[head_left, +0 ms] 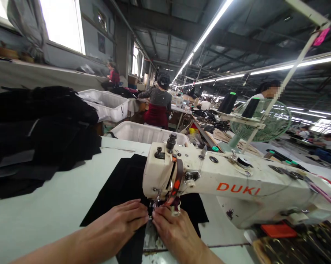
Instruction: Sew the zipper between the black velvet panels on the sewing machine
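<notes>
A white sewing machine [209,172] with "DUKI" in orange letters stands over a spread of black fabric [110,198]. My left hand [124,220] lies on this fabric left of the presser foot [154,205], its fingers stretched out and close together. On the other side of the foot, my right hand [172,227] has its fingers bent and drawn together at the fabric's edge. The fingertips of both hands almost meet at the needle area. Some fabric under the machine head and beneath my hands is hidden.
A tall heap of black fabric pieces [39,135] lies at the left on the table [63,205]. White plastic bins [143,132] stand behind the machine. A green fan [261,119] and thread cones [227,103] rise at the right. A person [158,101] sits further ahead.
</notes>
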Demonstrator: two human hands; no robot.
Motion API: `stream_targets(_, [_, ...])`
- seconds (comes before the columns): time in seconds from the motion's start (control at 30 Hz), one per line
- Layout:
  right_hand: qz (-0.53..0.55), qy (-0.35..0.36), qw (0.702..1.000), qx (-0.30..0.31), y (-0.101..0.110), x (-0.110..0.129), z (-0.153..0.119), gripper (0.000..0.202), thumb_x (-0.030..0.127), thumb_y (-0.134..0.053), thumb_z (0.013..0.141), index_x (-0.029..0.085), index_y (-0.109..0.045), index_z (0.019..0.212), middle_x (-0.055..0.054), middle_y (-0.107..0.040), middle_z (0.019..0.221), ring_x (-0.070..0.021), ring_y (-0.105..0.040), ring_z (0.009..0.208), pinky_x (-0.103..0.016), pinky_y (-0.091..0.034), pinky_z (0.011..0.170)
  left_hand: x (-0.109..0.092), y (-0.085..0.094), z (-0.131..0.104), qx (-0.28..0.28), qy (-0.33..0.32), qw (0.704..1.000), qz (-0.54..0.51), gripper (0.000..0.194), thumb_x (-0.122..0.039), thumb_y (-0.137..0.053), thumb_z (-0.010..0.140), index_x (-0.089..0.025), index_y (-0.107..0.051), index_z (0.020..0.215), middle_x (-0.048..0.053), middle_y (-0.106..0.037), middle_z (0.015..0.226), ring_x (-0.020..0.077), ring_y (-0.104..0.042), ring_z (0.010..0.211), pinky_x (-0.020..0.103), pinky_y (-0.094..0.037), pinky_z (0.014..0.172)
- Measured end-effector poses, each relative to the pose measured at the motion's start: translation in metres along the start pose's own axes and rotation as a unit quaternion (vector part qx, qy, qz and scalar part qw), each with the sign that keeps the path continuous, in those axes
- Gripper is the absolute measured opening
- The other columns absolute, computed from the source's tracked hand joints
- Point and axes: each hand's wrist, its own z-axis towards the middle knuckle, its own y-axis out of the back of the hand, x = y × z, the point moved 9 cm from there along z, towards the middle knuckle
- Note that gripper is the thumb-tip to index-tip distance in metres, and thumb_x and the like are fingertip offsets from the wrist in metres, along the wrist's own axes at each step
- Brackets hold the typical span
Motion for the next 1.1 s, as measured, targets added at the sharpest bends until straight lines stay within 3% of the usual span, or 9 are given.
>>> stream_targets(0.13, [-0.017,-0.033,0.999,0.003,-0.006,-0.009,0.005,0.009,0.013,-0.063,0.089,0.021,-0.065,0.092,-0.002,-0.074,0.086,-0.0194,-0.071,0.077,-0.029,-0.057,0.072,0.000,0.004,0.002,-0.001,-0.012,1.000,-0.004,0.044,-0.001,-0.038,0.092,-0.015,-0.060,0.127,0.009,-0.069,0.121,0.0217,-0.064,0.116,0.034,-0.044,0.111])
stream_targets(0.37, [-0.031,-0.051,0.998,0.011,-0.015,-0.018,0.006,0.005,0.017,-0.066,0.087,0.022,-0.063,0.088,-0.003,-0.074,0.088,-0.0222,-0.071,0.080,-0.033,-0.057,0.076,0.022,0.002,0.000,-0.043,0.087,0.992,-0.082,0.033,-0.013,-0.039,0.102,-0.020,-0.068,0.117,0.004,-0.071,0.118,0.0177,-0.066,0.114,0.029,-0.045,0.110])
stream_targets(0.53, [-0.028,-0.052,0.998,0.009,-0.016,-0.019,0.003,0.007,0.017,-0.061,0.090,0.022,-0.063,0.085,-0.003,-0.074,0.087,-0.0200,-0.071,0.080,-0.031,-0.056,0.078,0.027,0.005,-0.004,-0.065,0.124,0.986,-0.094,0.033,-0.024,-0.039,0.106,-0.021,-0.070,0.116,0.004,-0.073,0.115,0.0183,-0.069,0.108,0.024,-0.054,0.099])
stream_targets(0.7, [-0.030,-0.064,0.997,-0.005,-0.018,-0.020,0.001,0.004,0.018,-0.063,0.088,0.022,-0.064,0.087,-0.004,-0.075,0.091,-0.0222,-0.072,0.081,-0.035,-0.057,0.079,0.018,0.002,-0.004,-0.043,0.068,0.993,-0.082,0.036,-0.012,-0.039,0.101,-0.023,-0.064,0.124,0.004,-0.071,0.119,0.0183,-0.065,0.116,0.026,-0.049,0.105])
stream_targets(0.87, [-0.028,-0.066,0.997,-0.003,-0.016,-0.018,0.001,0.005,0.018,-0.064,0.090,0.023,-0.065,0.087,-0.001,-0.074,0.085,-0.0200,-0.072,0.081,-0.032,-0.058,0.081,0.010,-0.005,-0.003,-0.020,0.009,1.000,-0.019,0.058,0.000,-0.046,0.079,-0.020,-0.057,0.133,0.008,-0.069,0.123,0.0232,-0.063,0.118,0.031,-0.043,0.110])
stream_targets(1.1, [-0.010,-0.028,0.999,0.022,-0.006,-0.014,0.004,0.013,0.020,-0.057,0.096,0.022,-0.068,0.103,-0.002,-0.077,0.095,-0.0187,-0.073,0.087,-0.032,-0.059,0.085,-0.005,0.010,0.007,0.003,-0.016,0.997,0.075,0.060,0.005,-0.043,0.073,-0.016,-0.057,0.128,0.008,-0.070,0.120,0.0222,-0.065,0.113,0.028,-0.046,0.105])
